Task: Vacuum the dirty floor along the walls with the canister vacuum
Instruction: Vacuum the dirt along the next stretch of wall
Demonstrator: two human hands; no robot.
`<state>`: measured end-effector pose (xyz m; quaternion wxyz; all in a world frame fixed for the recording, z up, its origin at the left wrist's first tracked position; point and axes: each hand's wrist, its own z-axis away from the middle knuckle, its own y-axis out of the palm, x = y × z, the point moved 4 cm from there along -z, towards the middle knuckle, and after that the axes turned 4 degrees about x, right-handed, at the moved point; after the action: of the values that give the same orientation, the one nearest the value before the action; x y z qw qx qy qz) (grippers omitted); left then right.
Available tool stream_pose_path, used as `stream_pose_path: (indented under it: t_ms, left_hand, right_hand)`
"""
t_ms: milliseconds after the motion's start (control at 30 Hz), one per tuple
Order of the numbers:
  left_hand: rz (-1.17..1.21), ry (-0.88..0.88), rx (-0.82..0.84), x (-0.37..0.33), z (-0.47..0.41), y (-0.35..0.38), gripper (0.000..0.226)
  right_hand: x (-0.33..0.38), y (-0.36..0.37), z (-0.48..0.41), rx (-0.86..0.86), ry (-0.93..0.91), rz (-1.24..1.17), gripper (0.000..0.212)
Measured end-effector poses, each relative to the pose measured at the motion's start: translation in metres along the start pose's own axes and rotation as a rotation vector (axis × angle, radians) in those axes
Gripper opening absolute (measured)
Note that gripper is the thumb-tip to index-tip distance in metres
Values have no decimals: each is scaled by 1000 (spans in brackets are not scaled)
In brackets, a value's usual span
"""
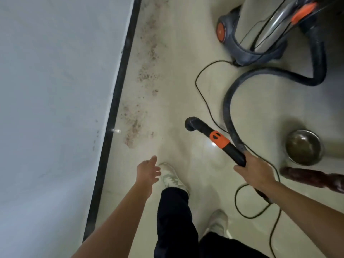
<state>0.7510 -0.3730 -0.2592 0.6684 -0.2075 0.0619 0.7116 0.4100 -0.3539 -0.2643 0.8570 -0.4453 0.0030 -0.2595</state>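
right hand [256,173] grips hose handle [214,135] — left hand [148,173] free, fingers loose.

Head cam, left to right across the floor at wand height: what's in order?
White wall → black baseboard → dirt trail → vacuum wand → steel bowl. Hose and cord overlap the wand, so left out.
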Motion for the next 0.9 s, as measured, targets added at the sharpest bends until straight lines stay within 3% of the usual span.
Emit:
stream_pose_path:
  t_ms: [167, 300, 567, 767, 900]
  left_hand:
    - [-233, -15, -71, 113, -46, -11, 29]
    - [-524, 37, -89, 177, -106, -15, 27]
    - [-967, 272, -116, 226, -264, -47, 37]
    - [-1266, 479, -136, 250, -351, -104, 41]
    - [-1339, 708, -269, 258, -394, -142, 45]
  right_hand:
    - [-51, 66, 4, 48, 81, -97, 35]
    - [-59, 149, -4, 130, 81, -291, 18]
    - [-9, 318, -74, 121, 62, -680, 11]
    - [24, 399, -98, 15, -30, -645, 13]
    - [30, 416, -117, -58, -136, -609, 20]
